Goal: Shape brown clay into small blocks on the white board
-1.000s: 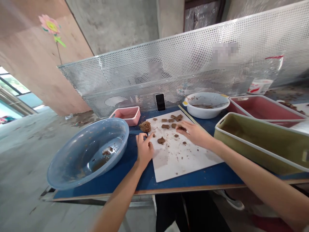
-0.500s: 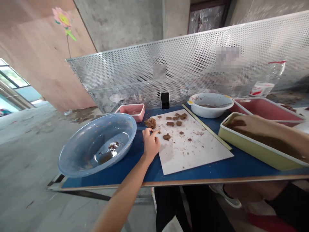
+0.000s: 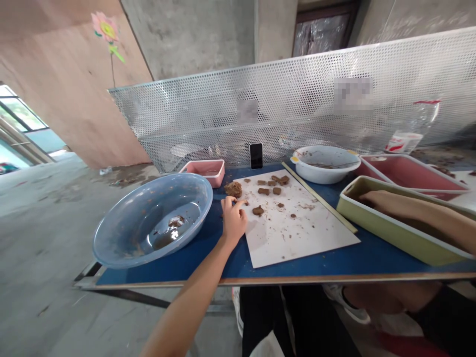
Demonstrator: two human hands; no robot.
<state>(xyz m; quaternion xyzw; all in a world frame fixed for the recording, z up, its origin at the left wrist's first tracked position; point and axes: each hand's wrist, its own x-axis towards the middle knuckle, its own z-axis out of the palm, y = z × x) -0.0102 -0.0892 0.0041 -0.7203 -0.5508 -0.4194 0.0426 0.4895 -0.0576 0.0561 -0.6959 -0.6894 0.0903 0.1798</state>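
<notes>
My left hand (image 3: 233,218) rests on the left edge of the white board (image 3: 297,233), fingers loosely curled, forefinger pointing at the small brown clay pieces (image 3: 258,210). A larger clay lump (image 3: 233,189) lies just beyond it. More cut clay pieces (image 3: 275,181) sit at the board's far end. My right hand (image 3: 375,199) reaches down into the yellow-green tray (image 3: 390,230); the tray's rim hides its fingers.
A big blue basin (image 3: 148,218) with muddy water stands left. A pink box (image 3: 204,171), a phone (image 3: 256,155), a white bowl (image 3: 323,163) and a red tray (image 3: 405,171) line the back by the perforated metal screen (image 3: 297,99). A wooden stick (image 3: 316,196) edges the board.
My right hand left the clay pieces on the board and moved right into the yellow-green tray, sinking lower. My left hand stayed at the board's edge.
</notes>
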